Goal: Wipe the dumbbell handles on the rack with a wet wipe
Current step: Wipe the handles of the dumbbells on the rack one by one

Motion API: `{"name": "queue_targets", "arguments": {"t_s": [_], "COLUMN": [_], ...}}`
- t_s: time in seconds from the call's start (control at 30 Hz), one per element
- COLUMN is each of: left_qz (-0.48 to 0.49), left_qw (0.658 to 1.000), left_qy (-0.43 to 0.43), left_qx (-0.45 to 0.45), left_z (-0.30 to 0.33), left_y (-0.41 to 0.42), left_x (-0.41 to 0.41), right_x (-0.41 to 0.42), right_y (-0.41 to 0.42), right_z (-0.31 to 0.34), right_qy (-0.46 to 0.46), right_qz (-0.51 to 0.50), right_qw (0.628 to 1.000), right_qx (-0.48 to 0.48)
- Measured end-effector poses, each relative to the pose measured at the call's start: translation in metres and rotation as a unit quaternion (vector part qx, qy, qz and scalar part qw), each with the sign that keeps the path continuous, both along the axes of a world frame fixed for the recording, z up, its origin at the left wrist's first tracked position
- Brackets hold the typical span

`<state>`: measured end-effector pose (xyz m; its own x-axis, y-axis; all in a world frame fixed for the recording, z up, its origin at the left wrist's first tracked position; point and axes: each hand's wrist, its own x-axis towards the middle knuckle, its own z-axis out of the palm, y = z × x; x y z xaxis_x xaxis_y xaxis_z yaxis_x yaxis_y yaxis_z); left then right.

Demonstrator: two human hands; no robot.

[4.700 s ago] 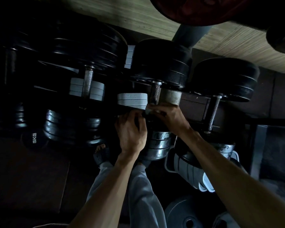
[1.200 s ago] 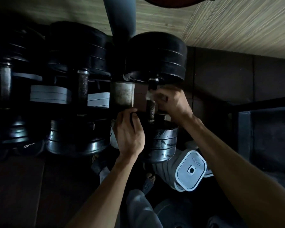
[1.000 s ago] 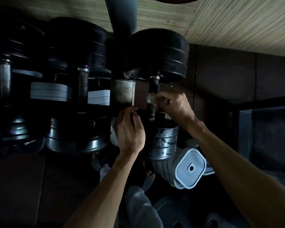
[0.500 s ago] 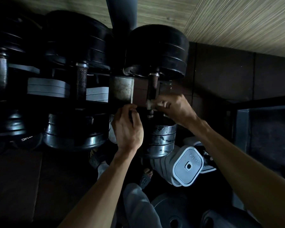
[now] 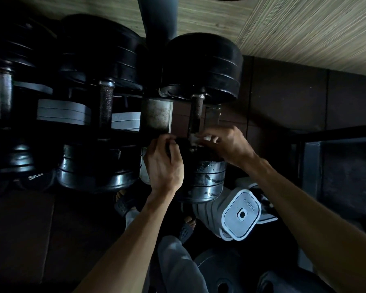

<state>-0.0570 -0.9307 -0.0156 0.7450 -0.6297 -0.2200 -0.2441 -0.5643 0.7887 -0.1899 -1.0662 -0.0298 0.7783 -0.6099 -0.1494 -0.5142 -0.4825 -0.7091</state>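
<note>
We read "2.25KG" on the grey square weight plate (image 5: 242, 215) and "5KG" on the dark round weight (image 5: 36, 178).

One view only, head cam; it looks steeply down from above the rack (image 5: 156, 115), close in; dumbbells fill upper frame, both forearms enter from bottom edge, feet & floor straight below at centre; wide-angle lens bends the edges; no 2nd view, so no shared area.
</note>
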Motion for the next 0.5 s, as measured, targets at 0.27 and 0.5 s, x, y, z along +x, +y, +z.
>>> {"name": "queue_targets", "arguments": {"t_s": [0.27,0.5], "left_qz": [0.023,0.018], "left_qw": [0.999,0.999], "left_qy": [0.028,0.039], "left_qx": [-0.003,-0.003], "left_z": [-0.002,-0.004], "left_y": [-0.001,0.0], "left_x": [0.0,0.002], "right_x": [0.025,0.017], "right_y": [-0.027,-0.008], "right_z": [-0.009,-0.005], "right_qy": [-0.075,-0.036], "right_qz": [-0.176,-0.115], "right_qw": [0.981,0.992], "right_qx": [-0.034,0.027]}}
